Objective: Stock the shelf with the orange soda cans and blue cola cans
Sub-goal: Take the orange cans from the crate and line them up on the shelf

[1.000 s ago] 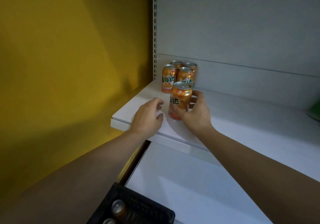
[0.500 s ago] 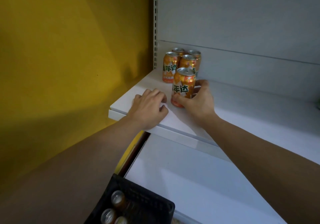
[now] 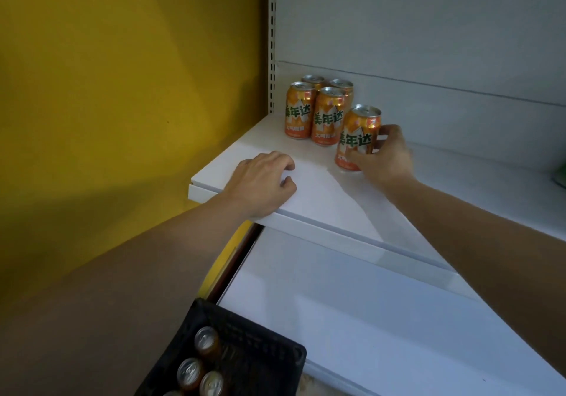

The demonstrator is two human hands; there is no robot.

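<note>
— Orange soda can (image 3: 357, 138) in the right hand (image 3: 386, 157): where does it stand now?

— Upright on the white shelf (image 3: 312, 193), just right of and in front of the four orange cans (image 3: 318, 111) grouped at the back-left corner by the slotted upright (image 3: 272, 40). Half a second ago it stood closer to the shelf's front edge and more to the left; it has slid deeper in and rightward, nearly touching the front-right can of the group.

— And the fingers?

— The right hand's fingers (image 3: 389, 134) curl round the far side of the can and the thumb presses its lower front, so the grip remains closed on it. Whether the base sits fully flat cannot be told; it looks slightly tilted.

— The left hand (image 3: 263, 181)?

— Palm down on the shelf near the front-left edge, fingers loosely curled under, holding nothing. It sits about where it was before, though the can has moved well away from it.

— Anything below?

— A black basket (image 3: 269, 349) at the bottom edge, with several can tops (image 3: 199, 362) showing inside; more of them are visible than a second ago. A lower white shelf (image 3: 367, 319) lies under the arms, and the yellow wall (image 3: 122, 89) fills the left.
</note>
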